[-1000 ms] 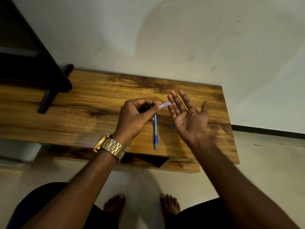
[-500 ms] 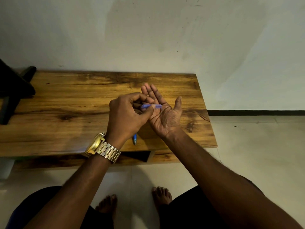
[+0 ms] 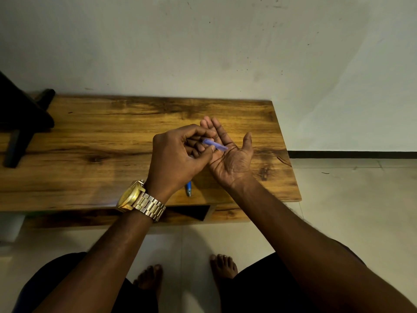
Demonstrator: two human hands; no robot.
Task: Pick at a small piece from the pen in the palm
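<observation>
Head view
Blue piece [image 3: 215,145]: small, translucent plastic tube, pinched by the left hand [image 3: 178,160], lying across the right hand [image 3: 230,154].
Right hand: palm up, fingers straight, relaxed.
Pen [image 3: 188,188]: blue, on the glossy wooden table [image 3: 90,143] under the left hand.

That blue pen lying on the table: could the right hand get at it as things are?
Probably yes. The right hand is open, palm up, holding nothing firmly, just above the blue pen. Only the left hand, pinching a small blue piece, hangs over part of it.
</observation>
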